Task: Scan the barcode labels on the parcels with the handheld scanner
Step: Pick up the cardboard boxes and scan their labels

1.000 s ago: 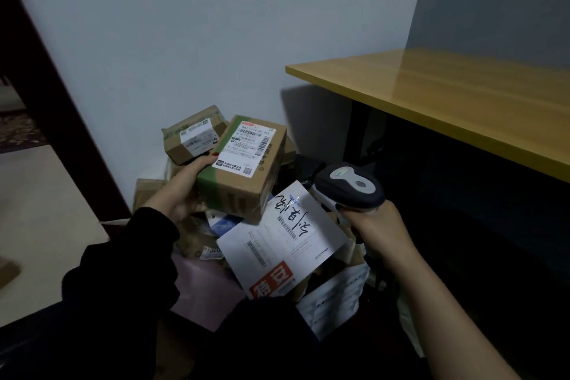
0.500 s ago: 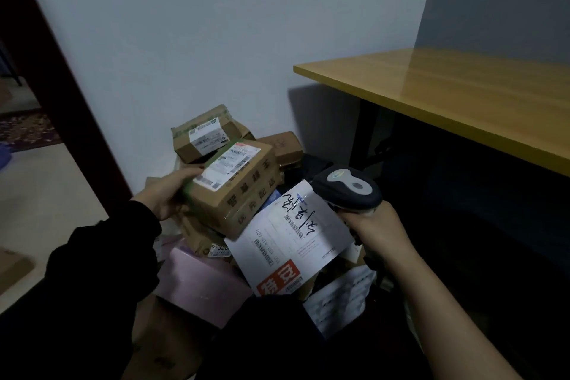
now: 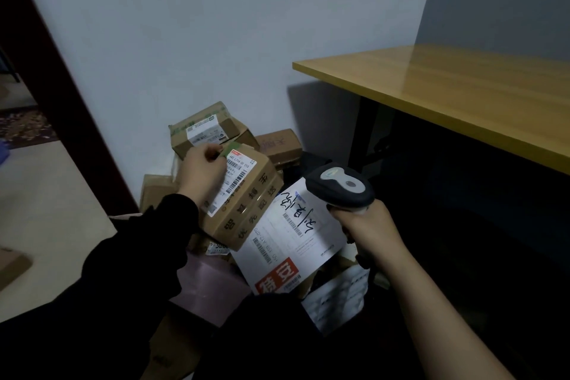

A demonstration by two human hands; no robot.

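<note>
Both hands are busy: your left hand (image 3: pixel 202 177) presses the brown parcel (image 3: pixel 246 203), your right hand (image 3: pixel 368 230) wraps the scanner (image 3: pixel 340 185). Stiff, probably light cardboard; hold its edges, clear of the label (image 3: pixel 236 182).

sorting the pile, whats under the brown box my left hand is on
The brown box rests on the white labelled parcel at its right and a small sticker-covered packet below. The left hand lies on top. What lies beneath its middle is hidden.

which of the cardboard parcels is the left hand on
The brown cardboard box with green tape at the front of the pile, label facing up. The left hand rests on its top; the other boxes behind it lie untouched.
</note>
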